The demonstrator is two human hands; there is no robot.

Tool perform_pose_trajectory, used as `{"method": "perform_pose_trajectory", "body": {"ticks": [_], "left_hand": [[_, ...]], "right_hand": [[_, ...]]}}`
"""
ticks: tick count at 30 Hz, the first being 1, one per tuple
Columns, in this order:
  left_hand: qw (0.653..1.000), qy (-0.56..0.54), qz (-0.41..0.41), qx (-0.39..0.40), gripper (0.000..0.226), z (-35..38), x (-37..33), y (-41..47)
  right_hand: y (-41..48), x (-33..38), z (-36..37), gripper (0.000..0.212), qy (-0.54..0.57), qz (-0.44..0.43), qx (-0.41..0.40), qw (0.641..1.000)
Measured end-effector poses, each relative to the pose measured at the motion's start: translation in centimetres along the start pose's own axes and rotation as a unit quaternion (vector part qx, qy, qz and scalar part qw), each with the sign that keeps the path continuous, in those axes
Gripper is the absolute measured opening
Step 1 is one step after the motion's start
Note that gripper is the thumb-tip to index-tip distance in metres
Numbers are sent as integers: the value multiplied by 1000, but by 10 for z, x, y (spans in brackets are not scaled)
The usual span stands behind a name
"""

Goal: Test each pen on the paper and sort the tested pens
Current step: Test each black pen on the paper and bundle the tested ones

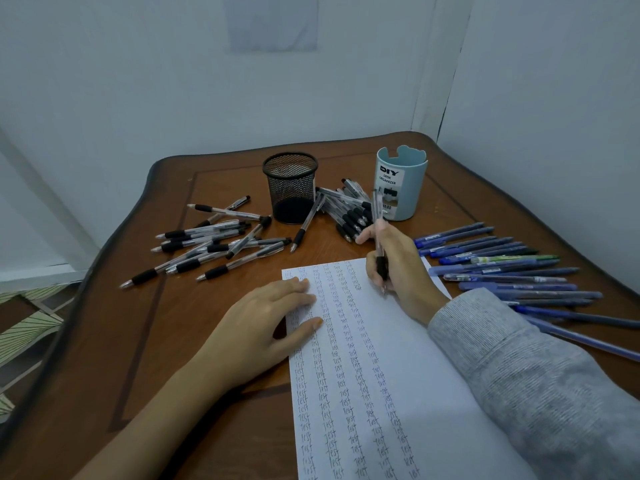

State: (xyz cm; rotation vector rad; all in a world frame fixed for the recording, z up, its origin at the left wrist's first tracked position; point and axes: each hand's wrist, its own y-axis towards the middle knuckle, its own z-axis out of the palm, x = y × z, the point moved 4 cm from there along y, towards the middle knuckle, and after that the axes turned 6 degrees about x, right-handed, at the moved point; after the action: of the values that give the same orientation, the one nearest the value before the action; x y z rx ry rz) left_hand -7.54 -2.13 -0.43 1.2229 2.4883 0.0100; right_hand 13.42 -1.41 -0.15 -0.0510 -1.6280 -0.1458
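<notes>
A white sheet of paper [408,368] lies on the wooden table, covered with several columns of the handwritten word "test". My right hand [398,268] grips a clear black-grip pen [380,233] in writing pose, its tip touching the paper's upper right part. My left hand [266,323] rests flat on the paper's left edge, fingers apart, holding nothing. A loose pile of black-grip pens [211,244] lies to the left. Another heap of black-grip pens [346,209] sits between the two cups. Blue pens [502,271] lie in a row at the right.
A black mesh pen cup [291,187] stands at the back centre, and a light blue desk organizer cup [401,183] stands to its right. The table [138,341] sits in a corner with white walls behind and to the right. Patterned floor shows at the left.
</notes>
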Motion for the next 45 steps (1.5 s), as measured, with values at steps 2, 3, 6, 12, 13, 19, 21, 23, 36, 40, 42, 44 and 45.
{"method": "perform_pose_trajectory", "body": {"ticks": [2,3,6,12,13,19,21,23,36,40,42,44,45], "left_hand": [[1000,5,-1,3,58,0,0,0],[1000,7,-1,3,57,0,0,0],[1000,13,-3,4,56,1,2,0],[1000,17,-6,10,56,1,2,0],[1000,19,-5,10,56,1,1,0],[1000,16,-6,14,59,1,0,0],[1000,15,-5,13,58,0,0,0],[1000,13,-6,13,59,0,0,0],[1000,10,-21,10,55,0,1,0],[1000,6,-22,13,56,-1,0,0],[1000,2,-23,16,60,-1,0,1],[1000,-1,-23,15,63,-1,-1,1],[1000,-1,-22,15,64,-1,-1,1]], "right_hand": [[-1,3,0,37,-9,-14,3,1000],[-1,4,0,33,-7,-19,5,1000],[-2,6,-1,32,15,-9,-4,1000],[0,2,-6,39,9,-13,-34,999],[0,2,-6,35,9,-12,-40,999],[-1,1,-6,29,-3,-19,-51,999],[-2,2,-4,29,-11,-23,-49,998],[-1,2,-4,28,-20,-24,-52,998],[47,52,-15,27,-451,-141,-174,864],[68,43,-9,28,-563,-115,-159,803],[73,39,-7,30,-593,-105,-145,785],[75,37,-6,32,-619,-100,-141,766],[76,37,-5,34,-632,-97,-139,757]]}}
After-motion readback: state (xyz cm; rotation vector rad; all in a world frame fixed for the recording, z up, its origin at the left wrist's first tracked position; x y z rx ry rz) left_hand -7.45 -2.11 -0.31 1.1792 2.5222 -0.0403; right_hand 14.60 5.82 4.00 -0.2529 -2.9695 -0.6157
